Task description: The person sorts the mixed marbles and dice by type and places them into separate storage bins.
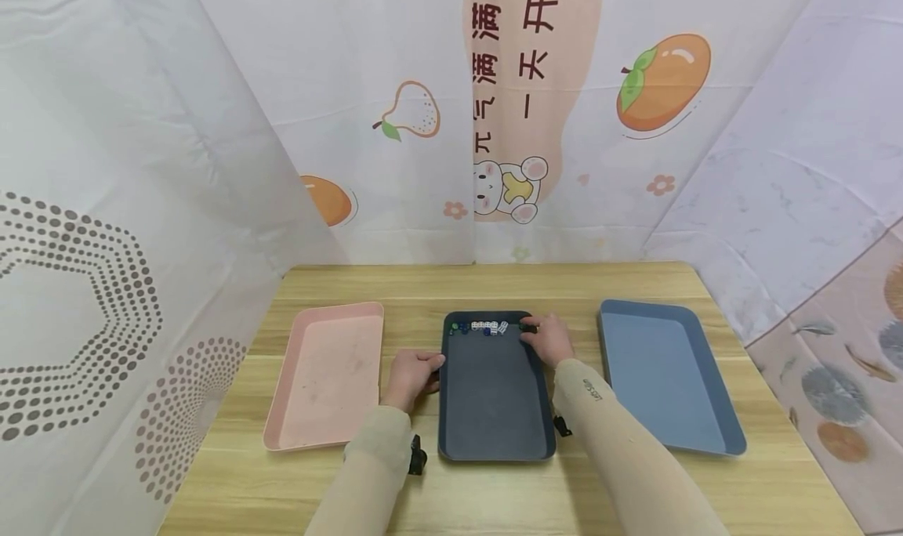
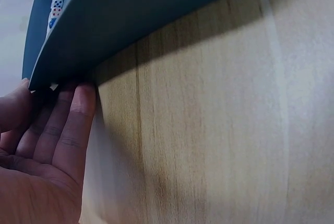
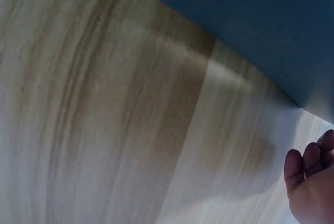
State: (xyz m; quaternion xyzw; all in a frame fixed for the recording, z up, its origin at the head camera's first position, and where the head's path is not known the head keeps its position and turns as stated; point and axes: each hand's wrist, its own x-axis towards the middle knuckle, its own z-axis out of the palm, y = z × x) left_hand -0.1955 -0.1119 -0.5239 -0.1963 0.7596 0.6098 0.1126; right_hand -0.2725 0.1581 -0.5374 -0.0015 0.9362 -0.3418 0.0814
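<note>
Sleeves, nearest camera: pale, both (image 1: 370, 454) reaching forward over the counter (image 1: 494, 289), one on either side of the dark tray.
Dark tray (image 1: 494, 395): on the counter between the pink tray (image 1: 331, 379) and the blue tray (image 1: 663, 371), touching neither.
Left hand (image 1: 412, 373): grip closed on the dark tray's left rim, thumb to one side, fingers beneath the edge.
Right hand (image 1: 550, 338): at the far right corner; grip nearly closed, thumb and fingertip about a dark die (image 1: 526, 327). Firmness of hold cannot be told.
White dice (image 1: 484, 325): grouped along the far wall inside the dark tray, darker dice (image 1: 458, 328) at their left.
Progress, as judged: most dice in view are gathered at the far end; the dark die at the right hand remains apart from the group, and the rightmost white ones sit askew.
Axis: dark tray's long side runs away from the person, short end facing them; the dice line lies crosswise, left to right.
</note>
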